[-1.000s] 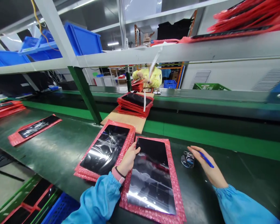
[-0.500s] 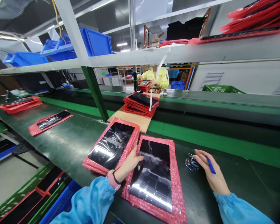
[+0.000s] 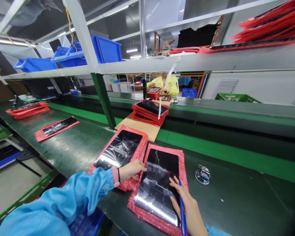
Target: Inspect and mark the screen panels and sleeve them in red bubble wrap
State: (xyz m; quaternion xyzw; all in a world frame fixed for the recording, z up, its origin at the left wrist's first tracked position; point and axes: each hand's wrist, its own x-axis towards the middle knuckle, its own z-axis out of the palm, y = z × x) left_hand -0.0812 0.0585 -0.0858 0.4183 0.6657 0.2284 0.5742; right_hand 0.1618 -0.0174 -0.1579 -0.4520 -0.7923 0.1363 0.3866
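A black glossy panel lies on a red bubble-wrap sheet [image 3: 182,164] right in front of me on the dark green belt. My left hand [image 3: 130,170] rests at that sheet's left edge, fingers stretched toward the panel [image 3: 159,183]. My right hand [image 3: 184,200] lies on the panel's right side and holds a blue pen [image 3: 182,213] along its fingers. To the left, touching this sheet, sits a stack of red-wrapped panels [image 3: 119,150].
A small shiny tape dispenser [image 3: 203,174] stands on the belt to the right. Another stack of red-wrapped panels [image 3: 149,111] rests on a brown board behind. More wrapped panels [image 3: 56,127] lie far left. A person in yellow [image 3: 166,83] works across the line. Blue bins [image 3: 105,49] sit on the shelf.
My right hand left the spot by the tape dispenser and came down left onto the panel with the pen. My left arm swung lower and further left; the hand stays at the sheet's edge.
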